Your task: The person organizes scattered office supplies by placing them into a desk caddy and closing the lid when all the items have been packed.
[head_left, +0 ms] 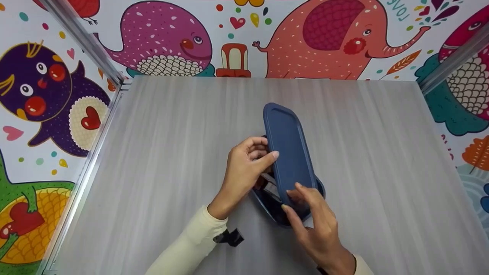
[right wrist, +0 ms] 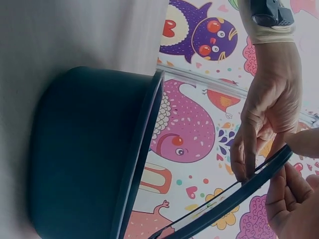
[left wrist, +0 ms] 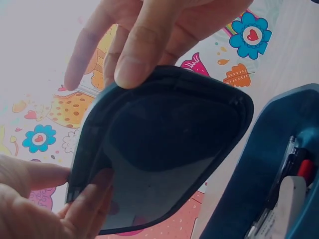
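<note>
A dark blue rectangular lid [head_left: 288, 143] is held tilted above a matching deep blue box [right wrist: 89, 154]. My left hand [head_left: 244, 170] pinches the lid's left long edge, thumb against one side. At its near end, my right hand [head_left: 319, 225] grips the lid between thumb and fingers. The left wrist view shows the lid [left wrist: 164, 144] apart from the box [left wrist: 294, 99]. Inside the box lie a clear pen [left wrist: 286, 157], a red-ended item [left wrist: 306, 169] and a white rounded object [left wrist: 291, 199]. The lid and hands hide part of the box in the head view.
The box stands on a grey wood-grain table [head_left: 172, 152]. Panels printed with cartoon animals [head_left: 164, 38] enclose its back and sides, with metal rails [head_left: 86, 46] at the corners. A small black camera [head_left: 231, 237] is strapped to my left wrist.
</note>
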`<state>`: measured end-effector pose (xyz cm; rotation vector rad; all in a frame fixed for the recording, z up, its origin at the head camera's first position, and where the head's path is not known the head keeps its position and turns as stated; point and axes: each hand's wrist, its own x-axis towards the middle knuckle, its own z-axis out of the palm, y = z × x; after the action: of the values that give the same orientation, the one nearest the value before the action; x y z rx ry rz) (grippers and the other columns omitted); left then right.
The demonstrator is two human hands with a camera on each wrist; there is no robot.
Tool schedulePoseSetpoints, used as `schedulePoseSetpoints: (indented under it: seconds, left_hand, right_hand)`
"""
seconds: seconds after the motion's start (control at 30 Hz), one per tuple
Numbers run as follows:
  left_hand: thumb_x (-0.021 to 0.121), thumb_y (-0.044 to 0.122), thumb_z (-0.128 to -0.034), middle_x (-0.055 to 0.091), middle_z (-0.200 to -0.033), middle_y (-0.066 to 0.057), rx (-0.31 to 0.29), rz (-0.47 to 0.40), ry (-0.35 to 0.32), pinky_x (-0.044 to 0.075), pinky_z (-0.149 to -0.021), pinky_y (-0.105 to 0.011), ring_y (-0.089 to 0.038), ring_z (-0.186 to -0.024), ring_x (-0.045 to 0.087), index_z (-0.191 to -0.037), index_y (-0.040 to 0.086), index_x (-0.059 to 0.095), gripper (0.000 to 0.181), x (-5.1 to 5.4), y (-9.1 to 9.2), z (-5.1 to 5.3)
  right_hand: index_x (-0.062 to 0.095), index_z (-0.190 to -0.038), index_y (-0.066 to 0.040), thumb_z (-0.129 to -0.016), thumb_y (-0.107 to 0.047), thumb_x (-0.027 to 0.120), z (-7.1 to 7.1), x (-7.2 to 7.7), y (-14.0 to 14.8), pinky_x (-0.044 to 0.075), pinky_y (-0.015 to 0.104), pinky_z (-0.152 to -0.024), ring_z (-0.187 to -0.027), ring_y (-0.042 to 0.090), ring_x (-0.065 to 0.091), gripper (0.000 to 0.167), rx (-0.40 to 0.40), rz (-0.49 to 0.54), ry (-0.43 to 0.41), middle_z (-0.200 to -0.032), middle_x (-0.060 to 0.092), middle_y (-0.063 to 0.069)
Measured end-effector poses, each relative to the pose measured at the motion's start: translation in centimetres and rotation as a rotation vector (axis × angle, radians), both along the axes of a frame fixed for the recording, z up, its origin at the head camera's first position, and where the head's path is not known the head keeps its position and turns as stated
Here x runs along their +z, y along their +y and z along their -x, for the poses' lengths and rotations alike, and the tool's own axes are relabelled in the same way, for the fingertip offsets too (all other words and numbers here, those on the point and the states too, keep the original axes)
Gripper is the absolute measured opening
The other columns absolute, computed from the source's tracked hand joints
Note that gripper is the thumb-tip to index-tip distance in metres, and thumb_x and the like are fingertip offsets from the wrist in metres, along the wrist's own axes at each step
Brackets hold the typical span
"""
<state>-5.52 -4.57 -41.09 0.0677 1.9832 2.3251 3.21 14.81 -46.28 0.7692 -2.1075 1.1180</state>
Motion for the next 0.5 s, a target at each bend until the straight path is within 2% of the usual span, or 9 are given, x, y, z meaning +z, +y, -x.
schedulePoseSetpoints:
  seconds: [0.13, 0.3, 0.4, 0.5]
  left_hand:
    - [0.081, 0.002, -0.0959, 0.075, -0.105, -0.017, 0.010, -0.047, -0.023, 0.064, -0.071, -0.032, -0.019, -0.090, 0.076, -0.124, -0.008, 0.067, 0.033, -0.4, -0.1, 0.0]
    - [0.079, -0.002, -0.0958, 0.072, -0.106, -0.016, 0.018, -0.126, -0.053, 0.065, -0.070, -0.033, -0.019, -0.088, 0.075, -0.123, -0.009, 0.066, 0.031, -0.7, -0.3, -0.2]
    - [0.078, -0.004, -0.0953, 0.072, -0.104, -0.014, 0.032, -0.158, -0.066, 0.064, -0.067, -0.031, -0.018, -0.086, 0.074, -0.121, -0.009, 0.066, 0.029, -0.9, -0.5, -0.4]
    - [0.078, -0.004, -0.0938, 0.072, -0.101, -0.011, 0.052, -0.161, -0.081, 0.061, -0.062, -0.027, -0.015, -0.083, 0.072, -0.119, -0.008, 0.067, 0.028, -1.0, -0.6, -0.5]
  right_hand:
    - [0.065, -0.137, 0.014, -0.111, -0.025, 0.070, 0.3, 0.0, 0.0, 0.056, 0.026, -0.080, -0.093, 0.025, 0.069, 0.047, 0.030, -0.011, 0.015, -0.111, 0.075, 0.015]
    - [0.072, -0.126, 0.012, -0.110, -0.025, 0.070, 1.1, 0.2, 0.4, 0.055, 0.026, -0.093, -0.096, 0.030, 0.070, 0.040, 0.056, 0.002, 0.061, -0.110, 0.075, 0.017]
    - [0.076, -0.120, 0.010, -0.111, -0.024, 0.069, 2.2, 0.6, 1.0, 0.053, 0.026, -0.097, -0.097, 0.033, 0.069, 0.036, 0.029, 0.028, 0.070, -0.110, 0.075, 0.019]
    - [0.077, -0.119, 0.008, -0.109, -0.021, 0.071, 3.3, 0.6, 2.2, 0.051, 0.024, -0.100, -0.101, 0.035, 0.068, 0.031, -0.018, 0.041, 0.025, -0.113, 0.074, 0.020]
